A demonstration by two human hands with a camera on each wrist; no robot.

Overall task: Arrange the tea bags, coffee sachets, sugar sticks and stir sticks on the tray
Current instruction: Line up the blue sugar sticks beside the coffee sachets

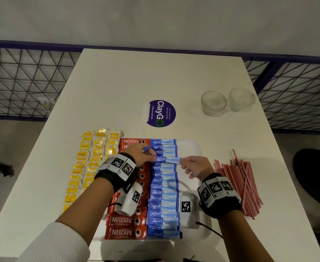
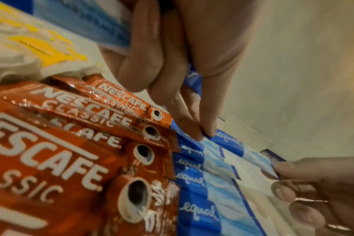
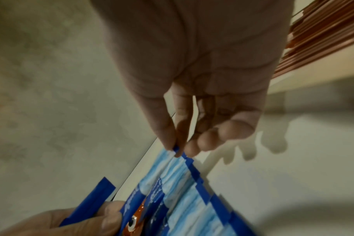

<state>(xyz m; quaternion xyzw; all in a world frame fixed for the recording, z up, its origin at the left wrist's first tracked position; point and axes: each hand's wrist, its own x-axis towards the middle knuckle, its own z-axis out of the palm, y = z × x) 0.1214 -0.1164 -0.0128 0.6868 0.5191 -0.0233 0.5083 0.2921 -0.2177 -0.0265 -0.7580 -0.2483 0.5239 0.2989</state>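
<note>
Coffee sachets (image 1: 126, 226): done, it seems; red column lies on the tray's (image 1: 192, 148) left part.
Sugar sticks (image 1: 163, 197): blue column beside them, nearly complete.
Hands: left hand (image 1: 143, 155) and right hand (image 1: 194, 167) each pinch one end of a sugar stick (image 1: 167, 160) above the column.
Stir sticks (image 1: 238, 186): left to do; piled on the table, right of the tray.
Tea bags (image 1: 91, 161): yellow rows left of the tray; whether on it, cannot tell.

bare tray strip (image 1: 188, 148) right of sugar sticks (image 1: 163, 193), stir sticks (image 1: 238, 184) beyond
</note>
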